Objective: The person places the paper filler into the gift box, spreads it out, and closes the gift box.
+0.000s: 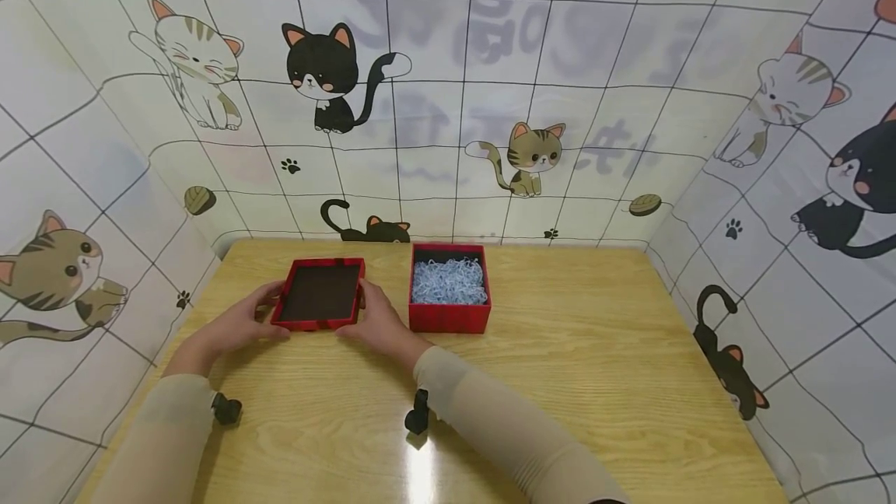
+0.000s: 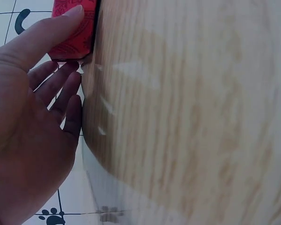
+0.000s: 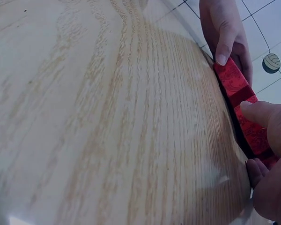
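A shallow red box lid (image 1: 320, 293) with a dark inside facing up is at the left on the table. My left hand (image 1: 241, 321) holds its left side near the front corner; in the left wrist view the thumb lies on the patterned red wall (image 2: 72, 35). On the opposite side my right hand (image 1: 378, 323) grips the lid, and the right wrist view shows its thumb on the front wall (image 3: 234, 86). Right of that hand stands a red box (image 1: 448, 318), open at the top, with pale blue shredded paper (image 1: 449, 281) in it.
The wooden table (image 1: 560, 379) reaches back to a white cloth wall (image 1: 434, 115) with cat drawings and a grid. Similar cloth stands at the left and right sides. Small black devices (image 1: 226, 409) sit on both wrists.
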Demonstrator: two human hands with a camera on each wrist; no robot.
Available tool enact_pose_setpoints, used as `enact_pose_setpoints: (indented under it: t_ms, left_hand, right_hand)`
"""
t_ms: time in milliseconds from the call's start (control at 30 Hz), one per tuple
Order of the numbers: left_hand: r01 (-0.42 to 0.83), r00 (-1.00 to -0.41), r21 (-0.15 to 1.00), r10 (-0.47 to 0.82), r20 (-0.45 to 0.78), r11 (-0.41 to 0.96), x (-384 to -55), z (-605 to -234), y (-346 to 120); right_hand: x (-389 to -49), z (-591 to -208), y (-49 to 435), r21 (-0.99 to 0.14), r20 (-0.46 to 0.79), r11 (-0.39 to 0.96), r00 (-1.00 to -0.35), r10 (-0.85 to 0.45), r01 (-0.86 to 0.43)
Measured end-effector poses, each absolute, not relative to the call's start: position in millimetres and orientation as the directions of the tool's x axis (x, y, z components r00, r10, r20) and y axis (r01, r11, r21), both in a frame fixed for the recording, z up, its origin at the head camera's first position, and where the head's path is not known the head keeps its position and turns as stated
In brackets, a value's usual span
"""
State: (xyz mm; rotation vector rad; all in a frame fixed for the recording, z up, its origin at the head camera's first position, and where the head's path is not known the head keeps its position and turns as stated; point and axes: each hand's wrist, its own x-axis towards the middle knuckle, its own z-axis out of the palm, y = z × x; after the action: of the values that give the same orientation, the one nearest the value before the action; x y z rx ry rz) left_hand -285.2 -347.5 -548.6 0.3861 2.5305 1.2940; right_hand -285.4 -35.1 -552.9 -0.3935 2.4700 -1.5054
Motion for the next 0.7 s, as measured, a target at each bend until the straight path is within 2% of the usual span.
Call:
enact_pose_setpoints:
  t_ms: [200,400,567,700]
  left_hand:
    - [0.116,-0.931,0.816,0.348,-0.109,0.567,-285.8,-548.2,-349.1]
    - [0.083,-0.935,0.851,0.337,-0.114,0.518,-282.2,-543.5,-350.6]
    - [0.044,-0.936,0.88,0.327,-0.13,0.474,-279.5,-541.6,-350.4]
    - [0.036,-0.937,0.886,0.324,-0.131,0.462,-279.0,-541.8,-349.6]
  right_hand:
    - [-285.0,-553.9,-32.2,-0.937,-0.06,0.346,-0.95,-0.307,-0.052]
    - [-287.5,-556.9,-32.2,-0.954,-0.033,0.296,-0.958,-0.286,-0.055]
    - [-288.2,-553.6,-30.1,-0.954,0.022,0.281,-0.959,-0.283,-0.105]
    - [-288.3,-544.6,-28.6,-0.96,0.106,0.218,-0.947,-0.302,-0.177]
